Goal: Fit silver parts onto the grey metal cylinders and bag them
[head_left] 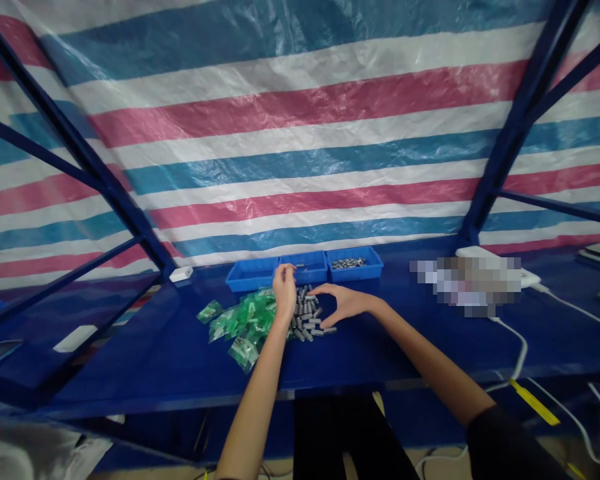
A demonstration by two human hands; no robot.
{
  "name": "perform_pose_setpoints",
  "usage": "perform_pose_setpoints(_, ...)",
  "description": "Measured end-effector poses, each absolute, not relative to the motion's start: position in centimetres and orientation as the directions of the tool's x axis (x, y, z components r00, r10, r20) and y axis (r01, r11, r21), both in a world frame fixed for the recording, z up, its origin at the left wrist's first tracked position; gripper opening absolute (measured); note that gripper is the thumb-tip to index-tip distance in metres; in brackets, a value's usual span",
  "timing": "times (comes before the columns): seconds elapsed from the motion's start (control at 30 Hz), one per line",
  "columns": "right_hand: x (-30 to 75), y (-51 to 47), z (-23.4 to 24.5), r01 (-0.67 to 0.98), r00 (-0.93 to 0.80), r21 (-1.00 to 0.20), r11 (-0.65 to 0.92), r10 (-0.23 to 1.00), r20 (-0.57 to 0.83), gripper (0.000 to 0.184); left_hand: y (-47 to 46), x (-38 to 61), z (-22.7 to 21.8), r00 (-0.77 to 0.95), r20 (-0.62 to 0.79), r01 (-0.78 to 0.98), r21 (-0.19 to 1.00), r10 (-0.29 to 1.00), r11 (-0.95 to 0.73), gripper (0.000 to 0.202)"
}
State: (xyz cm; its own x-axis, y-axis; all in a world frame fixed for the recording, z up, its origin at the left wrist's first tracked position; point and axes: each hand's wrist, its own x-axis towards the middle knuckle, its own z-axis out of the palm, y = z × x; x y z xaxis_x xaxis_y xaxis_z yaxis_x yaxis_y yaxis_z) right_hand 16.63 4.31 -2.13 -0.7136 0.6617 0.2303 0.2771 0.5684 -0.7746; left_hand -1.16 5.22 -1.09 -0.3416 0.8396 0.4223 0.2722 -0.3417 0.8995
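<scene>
My left hand is raised over the front edge of the middle blue tray, fingers pinched on a small grey part that I can barely make out. A heap of small grey cylinders lies on the blue table between my hands. My right hand rests at the right side of that heap, fingers curved and apart around it, holding nothing that shows. Left of the heap lies a pile of small green plastic bags.
Three blue trays stand in a row at the back: a left one, the middle one, and a right one with grey parts. A white box sits at back left. White cables run at right. Blue frame posts flank the table.
</scene>
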Motion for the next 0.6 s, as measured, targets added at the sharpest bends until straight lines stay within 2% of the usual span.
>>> perform_pose_setpoints(0.1,17.6,3.5,-1.2,0.286,-0.646,-0.801,0.526,0.723,0.244,0.061,5.5,-1.6,-1.1,-0.334,0.441,0.292,0.889,0.833,-0.354,0.02)
perform_pose_setpoints(0.2,21.6,2.2,-0.2,0.326,-0.512,-0.779,0.535,0.793,0.331,0.044,6.1,-2.1,-1.1,-0.341,0.444,0.292,0.888,0.829,-0.356,0.022)
perform_pose_setpoints(0.3,28.8,1.2,-0.3,0.455,-0.225,-0.723,0.52,0.852,0.472,0.052,6.4,-2.2,-1.1,-0.354,0.439,0.296,0.89,0.826,-0.347,0.023)
perform_pose_setpoints(0.37,34.3,0.9,-1.1,0.582,0.001,-0.703,0.41,0.863,0.504,0.057,6.4,-2.1,-1.0,-0.348,0.448,0.322,0.882,0.824,-0.344,0.024)
perform_pose_setpoints(0.43,39.3,1.2,-2.3,0.693,0.145,-0.674,0.256,0.866,0.478,0.056,6.4,-1.9,-1.0,-0.325,0.459,0.348,0.871,0.827,-0.346,0.024)
perform_pose_setpoints(0.5,42.9,1.7,-3.6,0.775,0.209,-0.62,0.123,0.876,0.434,0.052,6.4,-1.7,-1.1,-0.308,0.459,0.38,0.862,0.833,-0.335,0.024)
perform_pose_setpoints(0.6,45.6,2.7,-5.1,0.839,0.193,-0.541,0.058,0.897,0.397,0.048,6.6,-1.7,-1.4,-0.298,0.453,0.415,0.854,0.84,-0.313,0.024)
